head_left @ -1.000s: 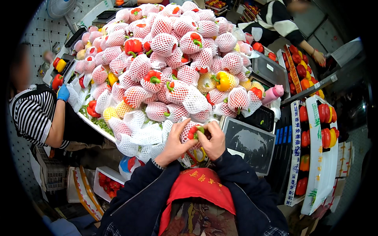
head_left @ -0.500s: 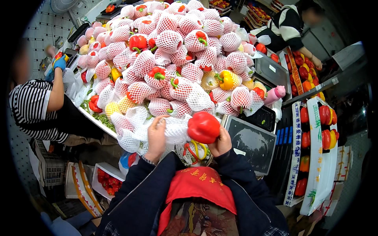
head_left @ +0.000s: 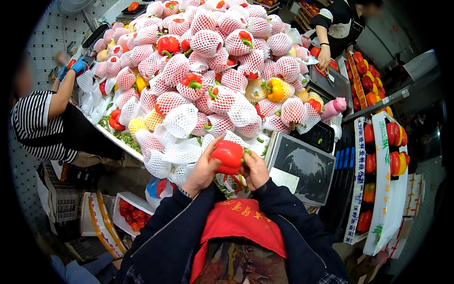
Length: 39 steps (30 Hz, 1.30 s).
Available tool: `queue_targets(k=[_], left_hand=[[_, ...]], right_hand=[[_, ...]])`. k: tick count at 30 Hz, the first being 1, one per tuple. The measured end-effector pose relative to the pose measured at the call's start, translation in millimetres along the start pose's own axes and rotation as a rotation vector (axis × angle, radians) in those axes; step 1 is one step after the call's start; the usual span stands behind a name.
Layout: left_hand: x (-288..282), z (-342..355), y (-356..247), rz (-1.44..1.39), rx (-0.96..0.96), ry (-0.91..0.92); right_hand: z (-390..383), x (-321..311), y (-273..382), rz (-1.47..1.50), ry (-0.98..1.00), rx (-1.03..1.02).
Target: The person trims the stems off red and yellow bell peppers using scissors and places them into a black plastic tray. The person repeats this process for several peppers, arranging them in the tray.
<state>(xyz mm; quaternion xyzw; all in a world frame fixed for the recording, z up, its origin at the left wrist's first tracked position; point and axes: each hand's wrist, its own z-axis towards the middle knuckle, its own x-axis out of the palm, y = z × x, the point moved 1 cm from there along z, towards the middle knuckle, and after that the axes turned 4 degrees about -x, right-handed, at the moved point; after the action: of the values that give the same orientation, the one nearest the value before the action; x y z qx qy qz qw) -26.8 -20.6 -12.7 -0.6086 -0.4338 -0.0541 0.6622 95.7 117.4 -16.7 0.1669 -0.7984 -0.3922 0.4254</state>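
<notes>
Bare red bell pepper held between both hands, stem end to the right

Far left: co-worker in a striped shirt (head_left: 32, 124), blue gloves (head_left: 79, 65) on at the table's left end. The table's white rim (head_left: 118, 142) curves in toward the wearer; loose green stems (head_left: 126, 138) lie just inside it. White foam nets (head_left: 158, 164) bunch at the near edge, left of the hands. Behind them, netted bell peppers (head_left: 206, 43) heap toward the far edge.

Centre: left hand (head_left: 199, 173) grasps the blunt side of the red bell pepper (head_left: 226, 157), fingers behind, thumb in front. Pepper sits over the table's near edge, short of the heap. Stem-to-base axis runs roughly left–right, stem (head_left: 246, 151) pointing right. Key relation: both hands touch the pepper, the left covering more of its body, the right nearer the stem. Right hand (head_left: 256, 170) has its fingers closed about the stem end; exact fingertip contact partly hidden. Red loop (head_left: 235, 183) just below, possibly a scissors handle.

Right: dark flat-topped platform (head_left: 305, 163) beside the right hand, white card (head_left: 283, 181) at its near left corner. Pink bottle (head_left: 334, 108) beyond; foam crate (head_left: 382, 208) of peppers farthest right.
</notes>
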Motion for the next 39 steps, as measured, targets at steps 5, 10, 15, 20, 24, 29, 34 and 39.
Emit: queue_targets(k=[5, 10, 15, 20, 24, 29, 34, 39], left_hand=[[-19.4, 1.3, -0.3, -0.036, -0.161, -0.214], [-47.6, -1.2, 7.5, -0.065, -0.160, -0.362], [-76.4, 0.9, 16.8, -0.223, -0.146, -0.390], [-78.8, 0.2, 9.0, -0.336, -0.098, -0.408], [-69.5, 4.1, 7.1, -0.334, -0.076, -0.428], [-60.9, 6.3, 13.0, -0.338, -0.015, -0.372], [-47.4, 3.8, 13.5, -0.298, 0.010, -0.342], [-42.9, 3.0, 18.3, -0.197, 0.013, -0.360]], right_hand=[[1.3, -32.9, -28.3, -0.926, 0.069, -0.077], [-8.5, -31.5, -46.2, -1.564, 0.191, -0.051], [4.7, -55.7, -72.6, -1.149, 0.044, -0.043], [-15.3, -37.2, -41.2, -0.565, 0.025, 0.353], [-34.1, -49.9, -26.6, -0.677, 0.253, 0.306], [-36.3, -37.2, -31.0, -0.755, 0.169, 0.115], [-28.4, -34.1, -32.1, -0.890, 0.178, 0.159], [-29.5, -31.0, -33.5, -1.084, 0.186, -0.046]])
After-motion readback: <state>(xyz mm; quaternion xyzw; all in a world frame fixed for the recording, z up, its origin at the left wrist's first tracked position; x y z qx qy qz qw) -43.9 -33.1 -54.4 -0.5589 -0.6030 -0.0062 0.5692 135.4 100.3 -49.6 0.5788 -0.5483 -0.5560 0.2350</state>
